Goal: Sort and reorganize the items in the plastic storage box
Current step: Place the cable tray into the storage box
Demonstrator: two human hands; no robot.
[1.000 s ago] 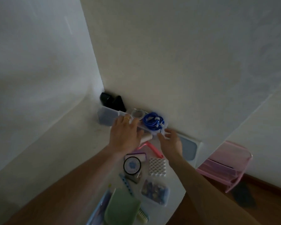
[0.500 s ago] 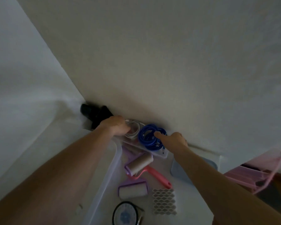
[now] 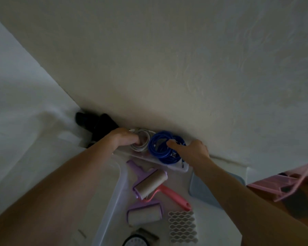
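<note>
A clear plastic storage box (image 3: 174, 166) stands against the wall. Inside it lie a coiled white cable (image 3: 142, 139) and a coiled blue cable (image 3: 160, 148). My left hand (image 3: 124, 137) reaches into the box with its fingers curled into the white coil. My right hand (image 3: 190, 150) rests on the blue coil with one finger stretched over it. A clear lid (image 3: 114, 196) lies in front of the box, partly under my left arm.
On the white surface lie a purple lint roller (image 3: 149, 181), a pink-handled roller (image 3: 172, 196), a second purple roller (image 3: 144, 213), a white honeycomb divider (image 3: 182, 226) and a round dial (image 3: 137, 240). A black object (image 3: 94, 123) fills the corner. A grey tray (image 3: 203, 190) and pink rack (image 3: 290, 181) sit right.
The view has closed in on the box. My left hand moved from the box's rim into the white coil; my right hand slid onto the blue coil.
</note>
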